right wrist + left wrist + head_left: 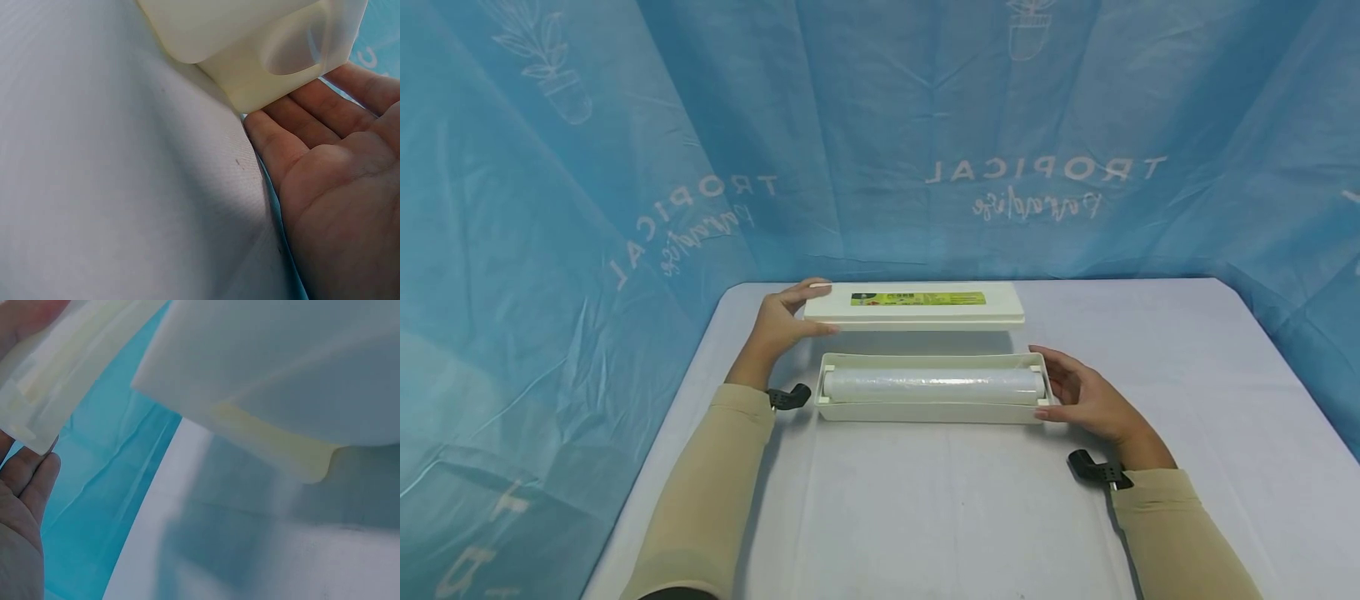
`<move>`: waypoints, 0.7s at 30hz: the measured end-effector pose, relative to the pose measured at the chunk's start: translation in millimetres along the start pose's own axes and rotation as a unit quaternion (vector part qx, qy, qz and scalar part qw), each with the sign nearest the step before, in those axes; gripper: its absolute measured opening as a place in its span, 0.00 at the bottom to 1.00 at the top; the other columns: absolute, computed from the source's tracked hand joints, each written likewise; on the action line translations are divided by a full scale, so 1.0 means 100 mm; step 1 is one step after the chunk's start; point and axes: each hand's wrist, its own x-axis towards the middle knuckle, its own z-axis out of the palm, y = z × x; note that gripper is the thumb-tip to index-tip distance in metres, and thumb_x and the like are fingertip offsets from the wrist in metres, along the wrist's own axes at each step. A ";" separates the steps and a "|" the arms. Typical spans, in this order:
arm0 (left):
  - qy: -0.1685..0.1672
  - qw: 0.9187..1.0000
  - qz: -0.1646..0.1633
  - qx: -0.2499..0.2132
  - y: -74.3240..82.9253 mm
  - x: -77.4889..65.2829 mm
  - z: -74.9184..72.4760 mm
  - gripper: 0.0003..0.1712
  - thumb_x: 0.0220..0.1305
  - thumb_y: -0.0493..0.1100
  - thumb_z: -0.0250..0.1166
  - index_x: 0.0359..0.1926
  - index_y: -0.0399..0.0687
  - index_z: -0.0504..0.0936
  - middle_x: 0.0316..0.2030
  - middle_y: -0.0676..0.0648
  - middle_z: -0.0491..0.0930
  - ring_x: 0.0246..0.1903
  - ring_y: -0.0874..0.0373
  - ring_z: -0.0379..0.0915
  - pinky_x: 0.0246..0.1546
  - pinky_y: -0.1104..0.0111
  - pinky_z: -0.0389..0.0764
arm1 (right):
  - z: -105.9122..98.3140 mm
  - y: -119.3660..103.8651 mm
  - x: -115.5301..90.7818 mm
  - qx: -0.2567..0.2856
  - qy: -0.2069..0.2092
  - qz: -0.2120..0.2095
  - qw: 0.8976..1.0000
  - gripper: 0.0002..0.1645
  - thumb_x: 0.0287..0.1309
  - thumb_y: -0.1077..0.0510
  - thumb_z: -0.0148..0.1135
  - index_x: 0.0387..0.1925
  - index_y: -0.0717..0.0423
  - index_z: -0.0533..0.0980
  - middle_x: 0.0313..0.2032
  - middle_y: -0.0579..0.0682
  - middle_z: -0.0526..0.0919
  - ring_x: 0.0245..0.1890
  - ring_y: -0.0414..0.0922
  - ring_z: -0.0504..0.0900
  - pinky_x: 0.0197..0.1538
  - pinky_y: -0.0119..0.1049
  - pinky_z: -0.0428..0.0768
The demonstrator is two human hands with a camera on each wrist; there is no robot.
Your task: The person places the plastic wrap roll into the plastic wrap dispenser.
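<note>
The left hand (pixel 775 327) pinches the lid (pixel 917 312), the right hand (pixel 1092 404) the box (pixel 925 412). Only the head view shows the roll (pixel 932 386), apparently film.

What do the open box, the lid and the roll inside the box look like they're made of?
The box is probably hard plastic with a satin finish, given its smooth off-white walls and rounded, moulded-looking corners. The lid seems to be the same plastic, matching in colour and smoothness. The roll is likely clear plastic film, glossy, with bright, uneven glints.
</note>
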 end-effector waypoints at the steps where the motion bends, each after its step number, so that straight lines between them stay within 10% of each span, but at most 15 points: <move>1: 0.000 1.000 0.000 -0.001 0.01 0.00 0.00 0.44 0.40 0.46 0.92 0.63 0.50 0.87 0.65 0.54 0.79 0.73 0.61 0.63 0.75 0.61 0.63 | 0.00 0.00 0.00 0.000 -0.001 -0.002 1.000 0.61 0.51 0.72 0.80 0.80 0.66 0.54 0.75 0.62 0.64 0.71 0.45 0.70 0.66 0.31 0.74; 21: -0.014 0.999 -0.002 -0.033 0.09 -0.11 0.03 0.41 0.44 0.40 0.90 0.63 0.48 0.87 0.67 0.51 0.77 0.73 0.60 0.63 0.73 0.63 0.65 | 0.01 0.00 -0.01 0.006 -0.009 -0.011 1.000 0.61 0.52 0.73 0.79 0.80 0.67 0.54 0.74 0.63 0.64 0.68 0.45 0.72 0.64 0.32 0.77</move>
